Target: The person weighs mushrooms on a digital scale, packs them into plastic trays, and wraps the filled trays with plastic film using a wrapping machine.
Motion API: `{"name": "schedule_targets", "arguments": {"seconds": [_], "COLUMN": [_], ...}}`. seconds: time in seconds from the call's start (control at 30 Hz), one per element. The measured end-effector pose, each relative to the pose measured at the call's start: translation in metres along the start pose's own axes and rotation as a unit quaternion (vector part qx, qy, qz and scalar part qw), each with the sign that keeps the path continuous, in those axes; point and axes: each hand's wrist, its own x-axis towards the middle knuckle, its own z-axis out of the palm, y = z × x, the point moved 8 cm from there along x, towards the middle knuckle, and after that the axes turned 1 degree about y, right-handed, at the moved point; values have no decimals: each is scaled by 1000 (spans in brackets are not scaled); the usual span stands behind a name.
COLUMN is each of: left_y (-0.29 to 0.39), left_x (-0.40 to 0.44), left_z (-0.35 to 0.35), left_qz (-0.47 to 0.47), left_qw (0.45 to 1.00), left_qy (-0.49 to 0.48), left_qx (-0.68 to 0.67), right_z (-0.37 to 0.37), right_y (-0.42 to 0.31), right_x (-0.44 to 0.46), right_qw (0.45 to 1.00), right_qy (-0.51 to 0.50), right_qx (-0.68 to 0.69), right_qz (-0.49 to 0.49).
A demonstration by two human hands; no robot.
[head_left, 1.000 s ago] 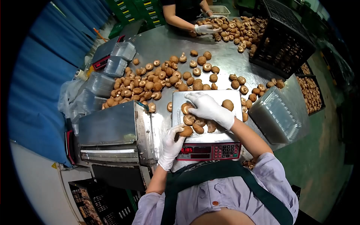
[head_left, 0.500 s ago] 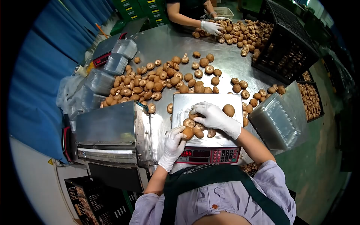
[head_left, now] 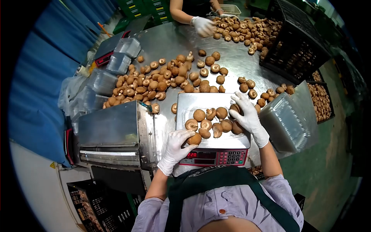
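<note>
Several shiitake mushrooms (head_left: 206, 124) lie in loose rows on the steel plate of a weighing scale (head_left: 193, 99), where the faint outline of a clear tray shows around them. My left hand (head_left: 176, 150), in a white glove, has thumb and fingers around a mushroom (head_left: 194, 139) at the plate's near left corner. At the right side, my gloved right hand (head_left: 248, 118) curls over another mushroom (head_left: 234, 110), partly covering it. Red digits light up the scale's display (head_left: 199, 155), beside a keypad (head_left: 231, 157).
A mushroom pile (head_left: 147, 85) lies beyond the scale. Clear plastic trays (head_left: 284, 123) are stacked at right, more trays (head_left: 102, 82) at left. A metal machine (head_left: 108, 125) stands left. Across the table, a co-worker's gloved hand (head_left: 203, 26) is near more mushrooms and a black crate (head_left: 295, 42).
My right hand has moved right, from the middle of the plate to its right side. More mushrooms now show on the scale, spread out. The co-worker's hand has shifted left.
</note>
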Motion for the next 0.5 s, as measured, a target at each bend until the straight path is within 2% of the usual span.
{"name": "schedule_targets", "arguments": {"seconds": [0.03,0.07,0.1,0.23,0.33,0.5], "left_y": [3,7,4,-7,-11,-21], "left_x": [-1,1,1,2,3,1], "left_z": [2,-1,1,9,12,6], "left_qz": [29,33,36,63,-17,-21], "left_qw": [999,999,999,997,999,999], "left_qy": [-2,21,19,26,0,-28], "left_qx": [43,24,22,33,30,24], "right_z": [11,22,25,26,26,30], "right_y": [7,8,5,6,-2,-3], "right_x": [-5,-9,-14,-14,-12,-13], "right_qw": [998,996,997,998,998,998], "right_qy": [-51,-84,-59,-62,-68,-63], "right_qx": [31,-29,-20,-12,0,5], "right_qz": [20,-21,-46,-30,-16,-6]}}
